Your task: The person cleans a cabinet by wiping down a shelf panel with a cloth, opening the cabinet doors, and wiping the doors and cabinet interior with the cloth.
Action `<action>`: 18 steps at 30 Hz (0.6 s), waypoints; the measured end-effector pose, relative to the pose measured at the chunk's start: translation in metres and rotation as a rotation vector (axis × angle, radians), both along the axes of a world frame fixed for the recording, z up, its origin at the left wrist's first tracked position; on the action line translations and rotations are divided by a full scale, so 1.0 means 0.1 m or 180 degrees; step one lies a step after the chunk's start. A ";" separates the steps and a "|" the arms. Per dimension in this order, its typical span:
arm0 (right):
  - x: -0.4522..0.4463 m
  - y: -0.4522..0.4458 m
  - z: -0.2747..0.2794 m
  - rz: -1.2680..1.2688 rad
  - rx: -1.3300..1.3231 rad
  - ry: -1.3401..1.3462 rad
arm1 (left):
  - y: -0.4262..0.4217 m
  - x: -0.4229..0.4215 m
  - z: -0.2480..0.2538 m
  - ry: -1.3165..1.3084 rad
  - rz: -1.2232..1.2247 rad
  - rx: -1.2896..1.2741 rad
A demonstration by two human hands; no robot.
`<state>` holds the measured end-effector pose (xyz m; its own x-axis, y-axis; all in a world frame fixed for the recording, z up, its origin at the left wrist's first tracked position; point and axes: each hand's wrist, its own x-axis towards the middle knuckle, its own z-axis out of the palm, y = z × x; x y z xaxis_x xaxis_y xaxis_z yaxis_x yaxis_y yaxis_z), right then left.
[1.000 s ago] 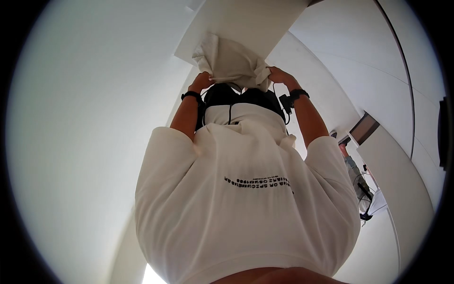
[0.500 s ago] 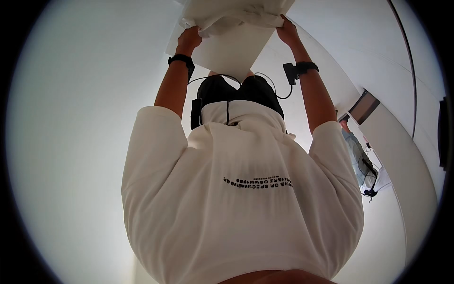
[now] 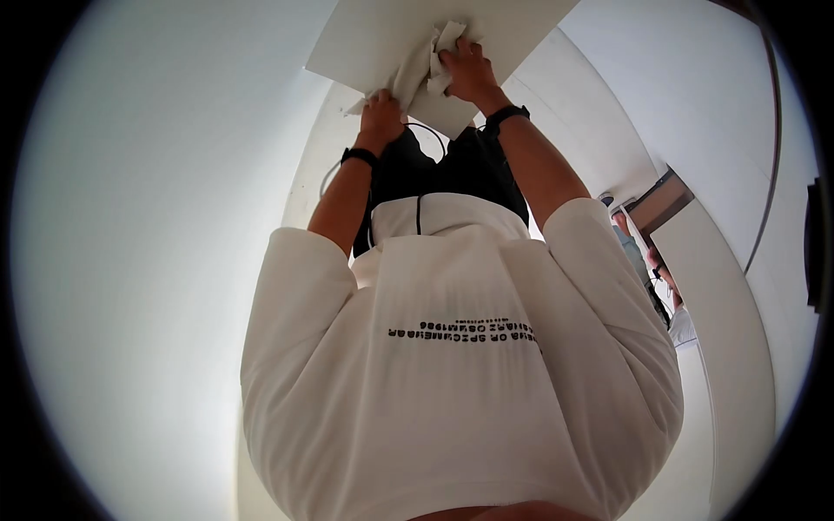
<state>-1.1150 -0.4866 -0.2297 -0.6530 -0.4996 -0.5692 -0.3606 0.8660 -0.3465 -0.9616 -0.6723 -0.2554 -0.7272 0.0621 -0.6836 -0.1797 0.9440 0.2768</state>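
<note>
A crumpled off-white cloth (image 3: 414,75) lies across the near part of a white tabletop (image 3: 365,39). At its lower left end, by the table's edge, my left hand (image 3: 380,120) has its fingers bent onto the fabric. Farther up and to the right, my right hand (image 3: 469,71) is curled round a bunched fold that stands up from the surface. The palms and the undersides of my fingers are hidden.
Below the table's near corner are my legs in black shorts (image 3: 408,174), with a thin dark cable looping beside them. Another person (image 3: 630,243) is partly visible at the right, beside a white panel (image 3: 712,269) and a brown-topped surface (image 3: 662,207).
My hands have come closer together and nearer to my body, my right hand moving left. The cloth, stretched between them half a second ago, is now bunched and lower on the table.
</note>
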 end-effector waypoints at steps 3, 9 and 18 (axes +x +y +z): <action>0.22 -0.15 -0.09 -0.0024 0.0017 0.0202 | 0.09 0.20 0.16 -0.0637 0.0767 0.0025; 0.66 -0.63 -0.41 0.0490 -0.0236 0.0124 | -0.47 0.74 -0.37 -0.1070 0.3585 0.1548; 0.35 -0.40 -0.16 0.0743 -0.0661 -0.0594 | -0.68 0.60 -0.13 0.0947 0.3033 0.1488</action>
<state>-1.0796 -0.5264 -0.2457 -0.4021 -0.7404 -0.5386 -0.4542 0.6721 -0.5848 -0.9013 -0.7403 -0.2682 -0.7461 -0.4049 -0.5287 -0.6455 0.2447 0.7235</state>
